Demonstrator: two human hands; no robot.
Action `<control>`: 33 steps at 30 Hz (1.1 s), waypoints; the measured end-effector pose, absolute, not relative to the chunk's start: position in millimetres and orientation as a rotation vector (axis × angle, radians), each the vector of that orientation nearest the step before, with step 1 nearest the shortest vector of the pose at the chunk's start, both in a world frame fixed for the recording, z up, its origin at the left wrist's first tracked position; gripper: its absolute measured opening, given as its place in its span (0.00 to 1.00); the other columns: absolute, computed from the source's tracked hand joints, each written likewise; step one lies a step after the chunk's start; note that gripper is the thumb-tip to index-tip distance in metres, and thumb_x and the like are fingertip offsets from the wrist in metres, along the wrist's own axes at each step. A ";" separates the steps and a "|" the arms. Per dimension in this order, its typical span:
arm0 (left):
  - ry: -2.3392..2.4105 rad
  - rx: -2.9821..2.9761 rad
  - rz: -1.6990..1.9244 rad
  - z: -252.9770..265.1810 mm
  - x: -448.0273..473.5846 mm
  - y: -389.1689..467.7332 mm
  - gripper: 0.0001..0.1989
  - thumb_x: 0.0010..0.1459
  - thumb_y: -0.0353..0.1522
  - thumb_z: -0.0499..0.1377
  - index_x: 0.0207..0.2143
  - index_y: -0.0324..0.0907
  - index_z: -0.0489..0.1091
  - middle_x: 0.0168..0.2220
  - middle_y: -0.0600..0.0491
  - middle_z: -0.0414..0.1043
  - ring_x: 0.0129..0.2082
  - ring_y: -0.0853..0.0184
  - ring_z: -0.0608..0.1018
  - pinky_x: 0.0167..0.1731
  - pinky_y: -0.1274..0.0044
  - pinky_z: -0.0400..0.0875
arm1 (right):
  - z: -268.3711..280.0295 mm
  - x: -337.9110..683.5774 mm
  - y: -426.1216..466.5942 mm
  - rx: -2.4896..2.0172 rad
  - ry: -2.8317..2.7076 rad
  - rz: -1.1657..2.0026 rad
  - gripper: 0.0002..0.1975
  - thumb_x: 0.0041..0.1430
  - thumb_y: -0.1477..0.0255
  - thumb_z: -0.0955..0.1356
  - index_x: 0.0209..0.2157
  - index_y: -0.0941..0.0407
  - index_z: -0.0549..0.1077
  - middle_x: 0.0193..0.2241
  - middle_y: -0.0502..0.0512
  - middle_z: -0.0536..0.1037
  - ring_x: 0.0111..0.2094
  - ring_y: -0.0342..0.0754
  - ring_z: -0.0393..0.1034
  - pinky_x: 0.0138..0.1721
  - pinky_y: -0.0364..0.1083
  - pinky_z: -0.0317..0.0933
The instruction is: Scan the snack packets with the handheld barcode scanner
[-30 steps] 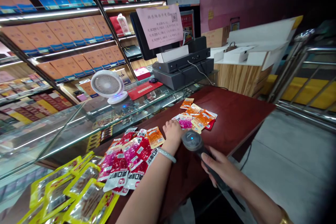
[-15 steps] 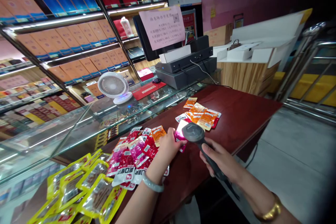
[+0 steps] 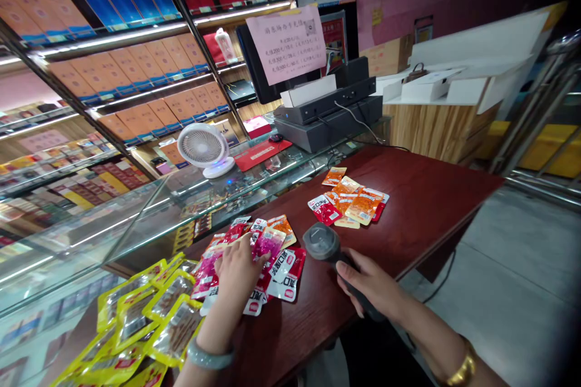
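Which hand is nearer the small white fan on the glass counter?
Left. The left hand rests on the red and pink packets, below the fan. The right hand holds the scanner, farther right.
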State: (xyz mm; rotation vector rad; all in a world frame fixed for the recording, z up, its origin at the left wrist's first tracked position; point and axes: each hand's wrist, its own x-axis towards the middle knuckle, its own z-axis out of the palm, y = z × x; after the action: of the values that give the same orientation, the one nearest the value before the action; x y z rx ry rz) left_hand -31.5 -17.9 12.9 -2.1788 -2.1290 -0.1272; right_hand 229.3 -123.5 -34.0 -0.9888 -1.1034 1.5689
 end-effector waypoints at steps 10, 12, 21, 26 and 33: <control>-1.768 -2.438 -0.467 -2.9 66.5 18.2 0.29 0.56 0.47 0.58 0.57 0.45 0.66 0.59 0.46 0.66 0.58 0.54 0.66 0.58 0.65 0.59 | -43.2 243.7 -125.8 -1.052 -1.079 1.541 0.24 0.61 0.51 0.64 0.49 0.55 0.63 0.20 0.40 0.65 0.11 0.34 0.58 0.13 0.35 0.54; -1.815 -2.480 -0.405 -7.1 94.1 39.2 0.30 0.57 0.49 0.57 0.57 0.43 0.66 0.57 0.44 0.68 0.57 0.54 0.67 0.56 0.65 0.60 | -45.7 247.7 -128.5 -1.091 -1.068 1.516 0.25 0.61 0.51 0.64 0.50 0.55 0.63 0.20 0.40 0.65 0.12 0.34 0.58 0.13 0.35 0.54; -1.981 -2.516 -0.133 -22.6 139.2 80.9 0.36 0.44 0.53 0.64 0.50 0.41 0.63 0.59 0.39 0.62 0.60 0.49 0.63 0.54 0.62 0.60 | -45.8 263.0 -136.7 -1.180 -0.995 1.497 0.33 0.59 0.48 0.64 0.57 0.56 0.60 0.20 0.40 0.65 0.12 0.36 0.58 0.14 0.37 0.55; -2.048 -2.644 -0.427 -13.1 114.5 65.7 0.30 0.49 0.41 0.66 0.48 0.40 0.58 0.46 0.42 0.72 0.47 0.57 0.76 0.44 0.72 0.65 | -45.3 264.2 -138.4 -1.177 -0.962 1.494 0.34 0.57 0.47 0.65 0.56 0.55 0.61 0.19 0.40 0.64 0.12 0.36 0.57 0.14 0.37 0.55; -2.170 -2.659 -0.837 5.0 74.1 39.9 0.26 0.49 0.38 0.67 0.46 0.43 0.58 0.40 0.49 0.74 0.39 0.62 0.77 0.37 0.75 0.67 | -44.9 256.3 -138.2 -1.167 -1.006 1.474 0.28 0.60 0.49 0.64 0.53 0.54 0.63 0.20 0.41 0.66 0.12 0.36 0.58 0.14 0.37 0.55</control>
State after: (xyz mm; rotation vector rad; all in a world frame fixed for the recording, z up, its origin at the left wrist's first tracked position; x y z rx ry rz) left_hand 74.1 39.9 5.0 -2.6586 -2.1698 -0.8366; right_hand 256.3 -138.2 -44.9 -1.1669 -1.0059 1.4737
